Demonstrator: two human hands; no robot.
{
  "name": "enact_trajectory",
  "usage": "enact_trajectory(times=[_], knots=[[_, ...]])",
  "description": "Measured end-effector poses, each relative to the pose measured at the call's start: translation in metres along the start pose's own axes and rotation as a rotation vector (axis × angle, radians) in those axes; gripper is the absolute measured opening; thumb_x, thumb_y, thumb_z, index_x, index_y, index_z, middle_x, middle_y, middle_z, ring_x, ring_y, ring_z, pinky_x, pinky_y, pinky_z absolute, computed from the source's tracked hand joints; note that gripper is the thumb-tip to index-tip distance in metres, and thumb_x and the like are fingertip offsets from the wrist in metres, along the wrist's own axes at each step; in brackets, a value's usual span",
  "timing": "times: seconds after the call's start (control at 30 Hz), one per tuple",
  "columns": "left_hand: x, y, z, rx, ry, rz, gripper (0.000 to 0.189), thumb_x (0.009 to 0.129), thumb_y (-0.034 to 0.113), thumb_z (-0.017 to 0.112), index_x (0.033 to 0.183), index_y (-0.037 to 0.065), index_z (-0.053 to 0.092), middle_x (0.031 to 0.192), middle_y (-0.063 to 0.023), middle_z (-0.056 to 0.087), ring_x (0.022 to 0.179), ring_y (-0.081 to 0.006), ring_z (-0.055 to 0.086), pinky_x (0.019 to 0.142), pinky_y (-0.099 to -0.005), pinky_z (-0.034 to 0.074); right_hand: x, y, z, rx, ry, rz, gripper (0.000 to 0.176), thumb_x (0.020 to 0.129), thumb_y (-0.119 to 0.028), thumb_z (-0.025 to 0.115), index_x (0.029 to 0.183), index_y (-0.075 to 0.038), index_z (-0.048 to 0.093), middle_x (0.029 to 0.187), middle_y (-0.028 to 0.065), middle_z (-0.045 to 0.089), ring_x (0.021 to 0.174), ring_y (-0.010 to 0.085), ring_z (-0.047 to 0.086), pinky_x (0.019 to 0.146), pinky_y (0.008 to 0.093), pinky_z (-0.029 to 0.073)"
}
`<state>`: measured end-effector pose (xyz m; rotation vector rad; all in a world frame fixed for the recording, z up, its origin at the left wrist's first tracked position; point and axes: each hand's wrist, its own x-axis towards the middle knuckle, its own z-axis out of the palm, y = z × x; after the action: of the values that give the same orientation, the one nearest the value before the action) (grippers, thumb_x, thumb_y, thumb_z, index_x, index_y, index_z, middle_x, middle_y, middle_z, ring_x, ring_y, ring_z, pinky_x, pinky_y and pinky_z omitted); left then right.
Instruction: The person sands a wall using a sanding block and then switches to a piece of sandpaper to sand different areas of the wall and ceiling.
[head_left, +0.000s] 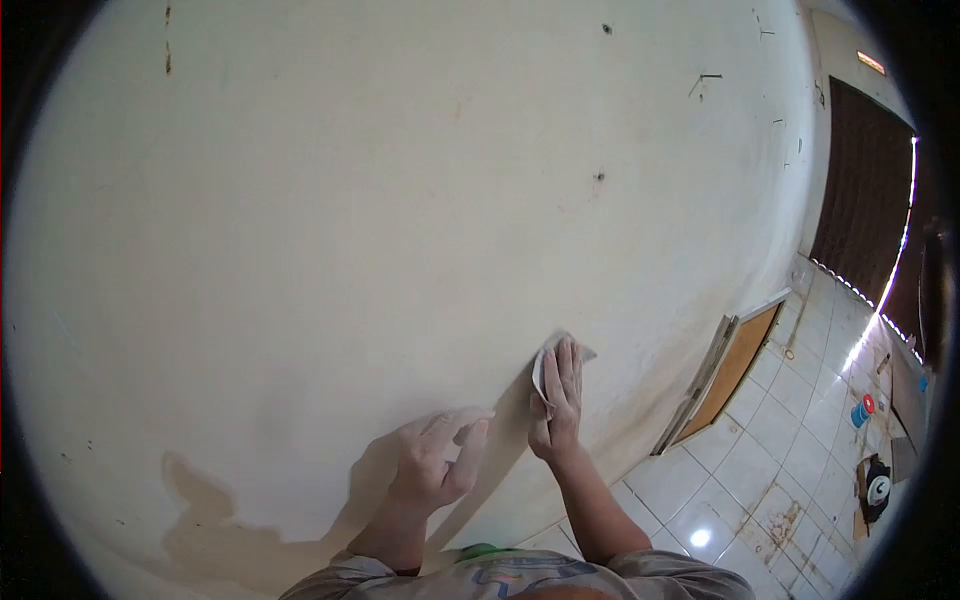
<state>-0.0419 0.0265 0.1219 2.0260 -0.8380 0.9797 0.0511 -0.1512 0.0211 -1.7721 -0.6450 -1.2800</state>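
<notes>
My right hand [558, 400] lies with its fingers stretched out over a folded sheet of sandpaper [540, 376], pressing it flat to the pale wall [380, 250]. The sheet's pale edges stick out above the fingertips and along both sides. White dust coats the fingers of both hands. To the left and a little lower, my left hand [438, 455] is held close by the wall, its thumb and fingers bent and apart, with nothing between them. Shadows of the arms fall on the wall at lower left.
A framed board [728, 375] leans against the wall at right. Stained white floor tiles [770, 430] run beyond it. On them stand a blue can with a red top [862, 410] and a black item with a white disc [877, 488]. Nails [710, 76] jut from the upper wall.
</notes>
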Motion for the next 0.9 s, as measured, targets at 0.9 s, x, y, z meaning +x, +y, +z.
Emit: enact_trajectory(times=[0.9], knots=[[0.006, 0.012, 0.021, -0.086, -0.083, -0.429, 0.015, 0.094, 0.015, 0.072, 0.096, 0.000, 0.070, 0.070, -0.0024, 0.065, 0.061, -0.0070, 0.060, 0.057, -0.0236, 0.048, 0.075, -0.016, -0.017, 0.006, 0.177, 0.097, 0.059, 0.095, -0.004, 0.051, 0.153, 0.004, 0.044, 0.162, 0.0271, 0.036, 0.152, 0.0482, 0.027, 0.124, 0.0532, 0.023]])
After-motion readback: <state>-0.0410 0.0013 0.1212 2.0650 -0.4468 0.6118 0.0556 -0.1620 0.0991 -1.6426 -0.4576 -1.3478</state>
